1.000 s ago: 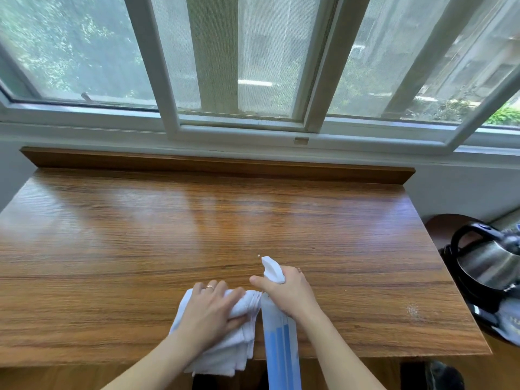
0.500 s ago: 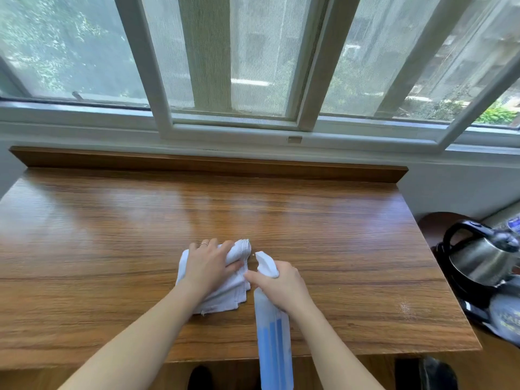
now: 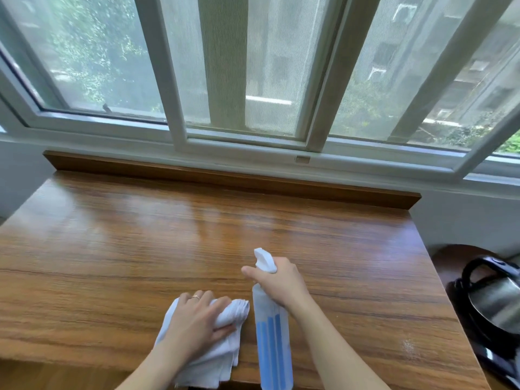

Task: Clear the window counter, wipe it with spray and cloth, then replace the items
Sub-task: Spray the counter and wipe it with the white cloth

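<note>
The wooden window counter (image 3: 140, 249) fills the middle of the view, with nothing standing on it. My left hand (image 3: 197, 322) presses flat on a folded white cloth (image 3: 222, 353) near the counter's front edge. My right hand (image 3: 281, 282) grips the neck of a clear spray bottle (image 3: 271, 342) with blue stripes and a white nozzle (image 3: 264, 260). The nozzle points away from me toward the window, and my index finger reaches forward beside it. Bottle and cloth lie close side by side, the bottle on the right.
A raised wooden ledge (image 3: 225, 175) runs along the counter's back, under the white window frame (image 3: 244, 144). A steel kettle with a black handle (image 3: 495, 299) sits on a lower round surface to the right. A pale wet patch (image 3: 408, 344) marks the counter's right front.
My left hand slid the cloth forward across the counter, then pulled it back toward the front edge. My right hand kept hold of the spray bottle throughout.
</note>
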The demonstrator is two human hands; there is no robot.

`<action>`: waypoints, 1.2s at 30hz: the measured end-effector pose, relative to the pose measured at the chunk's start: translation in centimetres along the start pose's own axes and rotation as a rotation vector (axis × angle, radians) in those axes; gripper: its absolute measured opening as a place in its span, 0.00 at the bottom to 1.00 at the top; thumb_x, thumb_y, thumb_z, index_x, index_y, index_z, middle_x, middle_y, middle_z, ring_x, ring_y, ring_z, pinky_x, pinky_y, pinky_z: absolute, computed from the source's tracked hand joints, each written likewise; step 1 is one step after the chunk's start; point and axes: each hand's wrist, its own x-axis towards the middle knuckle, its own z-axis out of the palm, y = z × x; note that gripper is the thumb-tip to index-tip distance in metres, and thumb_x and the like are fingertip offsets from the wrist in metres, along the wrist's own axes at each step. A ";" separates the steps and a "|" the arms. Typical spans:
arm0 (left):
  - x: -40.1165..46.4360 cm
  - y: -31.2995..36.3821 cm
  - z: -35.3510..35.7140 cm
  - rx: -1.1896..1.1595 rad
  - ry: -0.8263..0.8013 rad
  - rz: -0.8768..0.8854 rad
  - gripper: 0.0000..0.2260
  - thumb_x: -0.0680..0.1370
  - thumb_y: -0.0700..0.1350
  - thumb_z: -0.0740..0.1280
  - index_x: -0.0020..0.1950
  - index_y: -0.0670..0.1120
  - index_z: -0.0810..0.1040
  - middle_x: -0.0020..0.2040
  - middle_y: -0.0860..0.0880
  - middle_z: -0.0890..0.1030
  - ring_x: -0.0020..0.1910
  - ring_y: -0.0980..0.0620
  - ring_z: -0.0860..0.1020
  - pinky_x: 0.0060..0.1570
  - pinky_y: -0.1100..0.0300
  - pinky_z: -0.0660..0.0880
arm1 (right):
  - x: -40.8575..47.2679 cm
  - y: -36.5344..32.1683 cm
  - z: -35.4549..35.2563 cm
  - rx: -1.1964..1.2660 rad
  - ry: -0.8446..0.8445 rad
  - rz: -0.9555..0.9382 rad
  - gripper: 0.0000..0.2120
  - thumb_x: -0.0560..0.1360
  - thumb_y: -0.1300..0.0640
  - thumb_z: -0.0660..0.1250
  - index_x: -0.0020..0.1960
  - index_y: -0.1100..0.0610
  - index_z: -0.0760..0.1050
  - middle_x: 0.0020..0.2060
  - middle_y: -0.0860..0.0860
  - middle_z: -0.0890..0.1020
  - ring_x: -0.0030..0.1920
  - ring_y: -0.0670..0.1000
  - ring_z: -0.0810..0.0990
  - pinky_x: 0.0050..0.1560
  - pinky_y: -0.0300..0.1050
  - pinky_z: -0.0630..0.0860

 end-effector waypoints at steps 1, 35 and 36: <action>0.5 -0.3 0.1 0.002 -0.005 0.001 0.20 0.67 0.70 0.65 0.50 0.58 0.78 0.36 0.54 0.75 0.35 0.48 0.77 0.35 0.53 0.68 | 0.3 -0.2 0.0 0.008 0.003 0.005 0.18 0.71 0.37 0.71 0.37 0.50 0.72 0.33 0.46 0.77 0.35 0.47 0.74 0.38 0.44 0.70; 11.0 -6.8 1.4 -0.030 0.077 0.029 0.20 0.69 0.68 0.64 0.49 0.53 0.79 0.37 0.50 0.75 0.35 0.45 0.76 0.36 0.52 0.69 | 7.2 -4.0 0.2 0.022 0.084 0.190 0.17 0.69 0.38 0.72 0.37 0.51 0.76 0.33 0.46 0.80 0.31 0.45 0.74 0.32 0.41 0.67; 11.3 -6.9 1.4 -0.024 0.070 0.036 0.20 0.70 0.68 0.63 0.49 0.54 0.79 0.37 0.50 0.75 0.36 0.46 0.76 0.36 0.53 0.69 | 7.3 -4.0 0.1 0.026 0.080 0.196 0.17 0.69 0.37 0.72 0.37 0.51 0.76 0.33 0.46 0.80 0.32 0.46 0.74 0.33 0.41 0.67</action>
